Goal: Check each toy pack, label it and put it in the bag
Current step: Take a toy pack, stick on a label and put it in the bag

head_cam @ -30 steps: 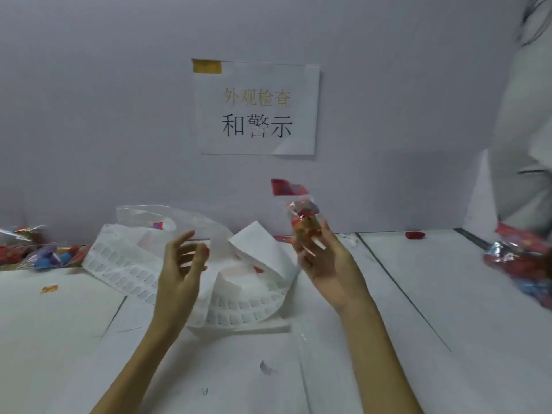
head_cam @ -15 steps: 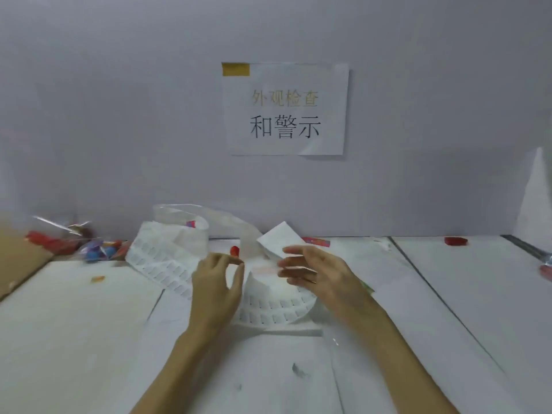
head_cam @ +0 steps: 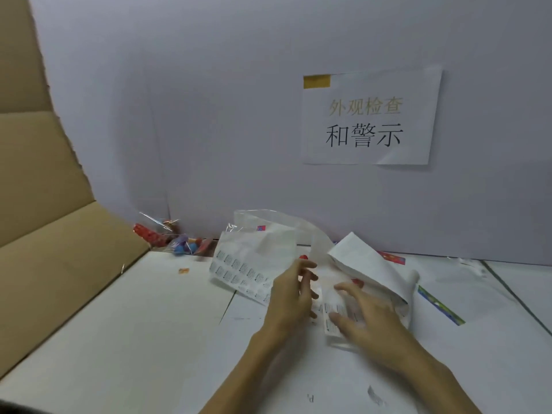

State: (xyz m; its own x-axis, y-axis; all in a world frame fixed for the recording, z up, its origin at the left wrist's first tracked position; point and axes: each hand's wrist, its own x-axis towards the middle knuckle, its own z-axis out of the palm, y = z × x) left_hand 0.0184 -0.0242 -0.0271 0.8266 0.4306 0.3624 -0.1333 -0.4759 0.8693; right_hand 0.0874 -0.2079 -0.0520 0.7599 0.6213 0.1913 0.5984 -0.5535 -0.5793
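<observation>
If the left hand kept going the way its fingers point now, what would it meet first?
The left hand points right, toward the right hand. Judging by this single view, it would first meet the label sheet under the right hand's fingers, then that hand itself. Depth between them is unclear.

The left hand (head_cam: 291,297) covers part of the label strip (head_cam: 239,271), and its fingertips blur, so whether they pinch anything cannot be told. The right hand (head_cam: 366,316) lies over printed labels whose text is too small to read; both forearms run off the bottom edge. The toy packs (head_cam: 179,243) by the wall are smeared, their contents unclear. The cardboard box (head_cam: 44,234) is cut by the left edge. A clear bag (head_cam: 268,219) possibly holds a pack.
</observation>
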